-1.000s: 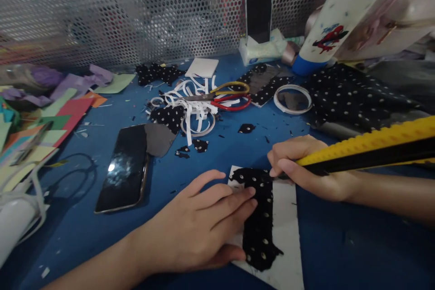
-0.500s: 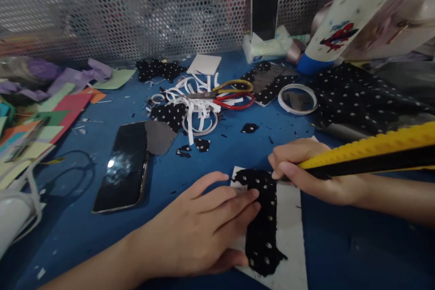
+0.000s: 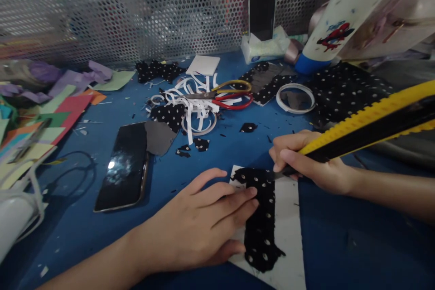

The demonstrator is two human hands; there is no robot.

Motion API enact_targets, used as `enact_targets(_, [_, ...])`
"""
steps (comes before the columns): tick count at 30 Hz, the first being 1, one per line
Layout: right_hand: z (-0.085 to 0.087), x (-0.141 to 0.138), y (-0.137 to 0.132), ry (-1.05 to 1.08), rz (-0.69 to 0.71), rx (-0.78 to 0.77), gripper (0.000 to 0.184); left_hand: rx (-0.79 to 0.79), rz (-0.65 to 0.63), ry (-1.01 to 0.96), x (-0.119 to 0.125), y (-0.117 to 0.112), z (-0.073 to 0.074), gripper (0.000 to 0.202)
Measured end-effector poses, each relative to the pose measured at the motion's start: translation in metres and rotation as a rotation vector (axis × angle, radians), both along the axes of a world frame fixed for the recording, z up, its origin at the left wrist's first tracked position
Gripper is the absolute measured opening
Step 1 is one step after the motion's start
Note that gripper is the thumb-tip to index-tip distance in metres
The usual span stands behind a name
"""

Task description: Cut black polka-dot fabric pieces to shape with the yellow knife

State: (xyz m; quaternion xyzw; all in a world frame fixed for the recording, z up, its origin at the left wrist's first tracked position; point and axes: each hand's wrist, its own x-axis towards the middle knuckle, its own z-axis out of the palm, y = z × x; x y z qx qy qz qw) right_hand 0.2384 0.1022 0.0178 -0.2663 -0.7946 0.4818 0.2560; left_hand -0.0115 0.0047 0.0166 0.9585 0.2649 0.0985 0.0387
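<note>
My left hand (image 3: 207, 222) lies flat with its fingers apart, fingertips resting on a strip of black fabric with white dots (image 3: 261, 222). Beneath the fabric is a white board (image 3: 288, 235). My right hand (image 3: 309, 163) grips a yellow and black utility knife (image 3: 360, 129) near its front end. The knife's tip meets the upper right edge of the fabric, and its long handle slants up to the right. Fingers partly hide the blade.
A phone (image 3: 124, 167) lies left on the blue table. Scissors (image 3: 234, 95) rest on white paper strips, near a tape ring (image 3: 295, 98). Dotted scraps (image 3: 158, 71) are scattered about. Behind stand a propped phone (image 3: 262, 4), a bottle (image 3: 346, 22) and a perforated metal panel (image 3: 190, 9).
The knife's handle has tilted up more steeply, and my right hand has shifted slightly upward. My left hand stays on the fabric; the whole view has moved a little.
</note>
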Motion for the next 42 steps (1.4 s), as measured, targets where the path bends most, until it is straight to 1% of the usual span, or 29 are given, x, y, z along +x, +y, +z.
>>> enact_targets(3, [0.002, 0.000, 0.000, -0.007, 0.004, 0.040, 0.040, 0.001, -0.004, -0.002, 0.000, -0.001, 0.000, 0.044])
enact_targets(5, [0.003, 0.000, -0.001, -0.035, 0.027, 0.097, 0.038, 0.002, -0.014, -0.004, 0.000, -0.001, 0.000, 0.043])
enact_targets(8, [0.004, 0.000, -0.004, -0.051, 0.113, 0.236, 0.032, 0.007, 0.008, -0.050, 0.001, -0.002, -0.002, 0.042])
enact_targets(10, [0.001, 0.000, -0.005, -0.002, 0.172, 0.316, 0.030, 0.006, 0.017, -0.078, 0.002, -0.003, -0.003, 0.042])
enact_targets(12, [-0.002, -0.001, -0.005, 0.041, 0.230, 0.378, 0.028, -0.004, 0.009, -0.086, 0.002, -0.002, -0.004, 0.043])
enact_targets(14, [-0.004, -0.001, -0.005, 0.039, 0.288, 0.410, 0.026, -0.013, 0.006, -0.081, 0.002, -0.002, -0.004, 0.044])
enact_targets(16, [-0.005, 0.000, -0.003, 0.015, 0.314, 0.404, 0.026, -0.017, -0.003, -0.068, 0.002, -0.001, -0.003, 0.044])
enact_targets(19, [-0.003, 0.000, -0.002, -0.015, 0.280, 0.331, 0.029, -0.005, -0.017, -0.044, 0.002, 0.001, -0.002, 0.043])
enact_targets(22, [-0.002, 0.000, 0.000, 0.006, 0.169, 0.171, 0.033, 0.018, -0.020, -0.030, 0.002, 0.001, -0.002, 0.043])
enact_targets(25, [-0.004, -0.001, 0.002, 0.167, 0.046, -0.031, 0.038, 0.042, -0.022, -0.022, 0.003, 0.000, -0.001, 0.044])
enact_targets(27, [-0.007, -0.001, 0.002, 0.208, 0.028, -0.090, 0.039, 0.055, -0.019, -0.027, 0.003, 0.000, -0.001, 0.044])
enact_targets(30, [-0.008, -0.001, 0.003, 0.146, 0.058, -0.060, 0.040, 0.062, -0.020, -0.036, 0.003, 0.000, -0.001, 0.043])
enact_targets(38, [0.004, 0.001, 0.003, 0.012, 0.150, 0.184, 0.035, 0.047, -0.013, -0.026, 0.003, -0.001, 0.000, 0.043])
enact_targets(42, [0.004, 0.002, 0.001, -0.075, 0.171, 0.300, 0.031, 0.044, 0.003, -0.055, 0.004, -0.001, -0.001, 0.041])
